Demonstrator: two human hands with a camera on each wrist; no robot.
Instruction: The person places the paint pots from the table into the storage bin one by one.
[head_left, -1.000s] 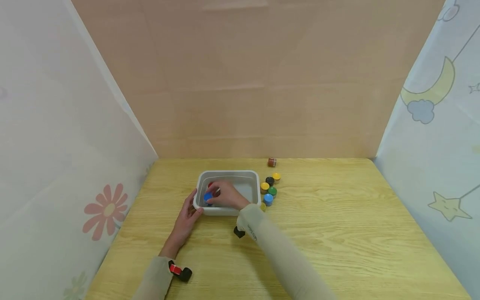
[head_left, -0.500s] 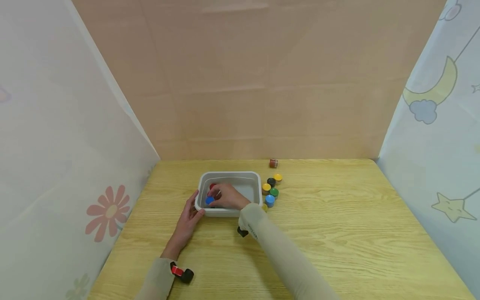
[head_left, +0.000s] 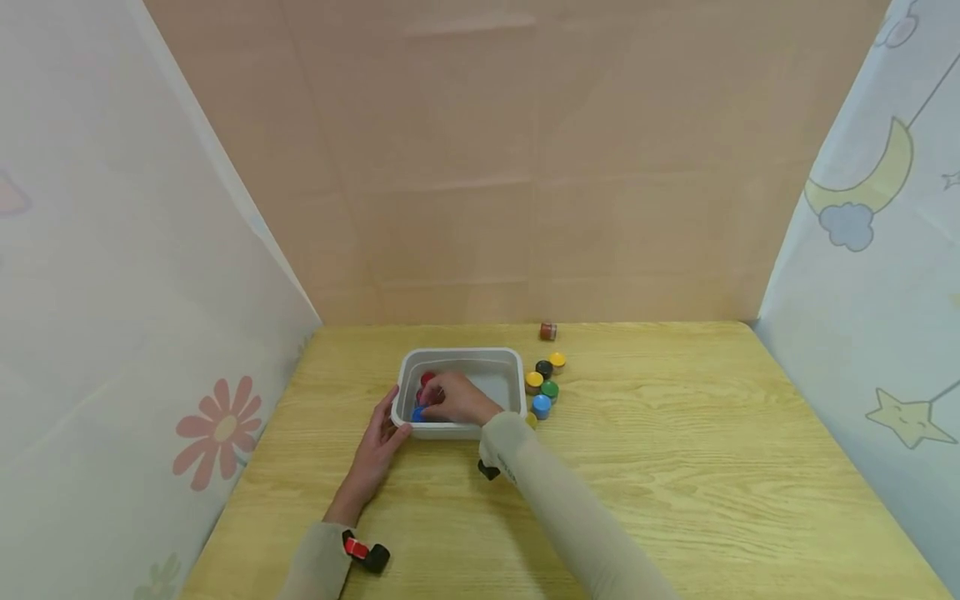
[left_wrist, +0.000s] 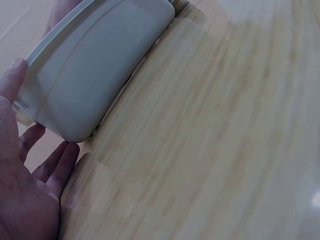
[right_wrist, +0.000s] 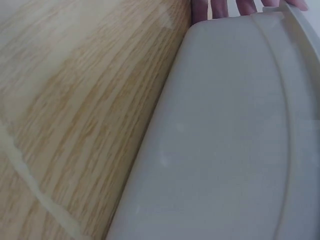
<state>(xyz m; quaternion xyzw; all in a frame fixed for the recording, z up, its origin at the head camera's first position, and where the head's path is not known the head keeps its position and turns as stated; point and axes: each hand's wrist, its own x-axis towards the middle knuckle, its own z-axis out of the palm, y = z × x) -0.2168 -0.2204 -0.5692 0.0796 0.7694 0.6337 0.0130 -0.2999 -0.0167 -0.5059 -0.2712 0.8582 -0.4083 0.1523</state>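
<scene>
- Inside the off-white tub (head_left: 459, 353), near its left end, stands a round blue-topped pot (head_left: 417, 414), close to the near wall, with a round red-topped pot (head_left: 427, 378) farther back.
- Your right hand (head_left: 459, 398) reaches into the tub with fingers and thumb bent at the blue top; you cannot tell from these views whether its grip pinches that pot or merely lies against it.
- Your left hand (head_left: 377, 446) has its grip round the tub's left end: the thumb rests on the rim and the fingers curve against the lower side, near the base.
- Smooth, satiny walls, rounded corners and a thin curved line below the lip mark the tub's outside in your wrist views.
- Under it, your worktop (head_left: 697, 467) shows yellowish, streaky wood grain.
- Just right of the tub sit small round pots with glossy tops: yellow ones (head_left: 557, 359), a black one (head_left: 543, 367), a green one (head_left: 550, 389) and a light blue one (head_left: 542, 406).
- Beyond these, a reddish-brown little cylinder (head_left: 548, 332) lies on its side.
- Behind everything hangs a creased tan sheet (head_left: 525, 167).
</scene>
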